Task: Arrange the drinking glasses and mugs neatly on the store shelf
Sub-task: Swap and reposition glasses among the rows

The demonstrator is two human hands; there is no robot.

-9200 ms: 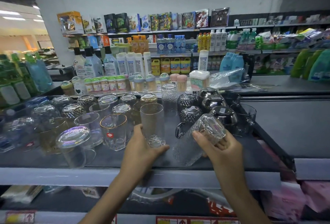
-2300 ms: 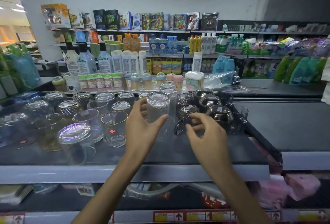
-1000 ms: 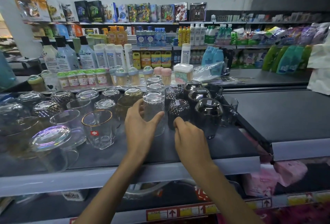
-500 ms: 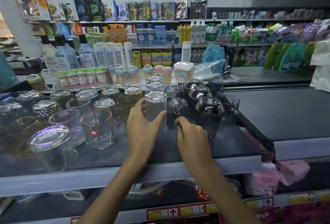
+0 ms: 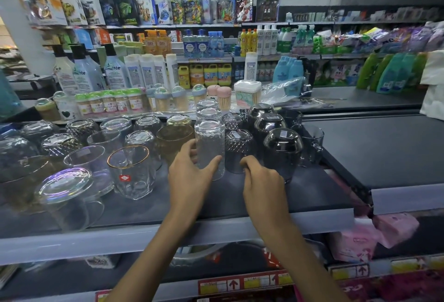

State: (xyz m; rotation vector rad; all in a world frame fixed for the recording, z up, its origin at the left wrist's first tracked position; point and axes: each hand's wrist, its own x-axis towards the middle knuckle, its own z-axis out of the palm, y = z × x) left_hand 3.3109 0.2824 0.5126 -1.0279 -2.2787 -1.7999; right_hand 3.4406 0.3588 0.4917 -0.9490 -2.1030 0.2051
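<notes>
On the dark shelf [image 5: 312, 191], far left, an iridescent clear mug [image 5: 64, 196] stands mouth down near the front edge. Just beside it to the right is a gold-rimmed glass [image 5: 131, 172], mouth up, with a red label low on its side. Further back an amber glass [image 5: 174, 143] also stands mouth up. At the middle a tall textured tumbler [image 5: 209, 143] stands inverted, at the front of a row of like tumblers running back. The left hand [image 5: 189, 181] wraps round its lower half, thumb across the front and fingers on the left side. Touching the tumbler on the right is an inverted dark cut-pattern glass [image 5: 238, 147]. The right hand [image 5: 264, 186] has its fingers curled at that glass's lower rim; whether they pinch it cannot be told. Right again stand inverted smoky glasses [image 5: 282, 152], then a dark mug [image 5: 310, 143], mouth up.
</notes>
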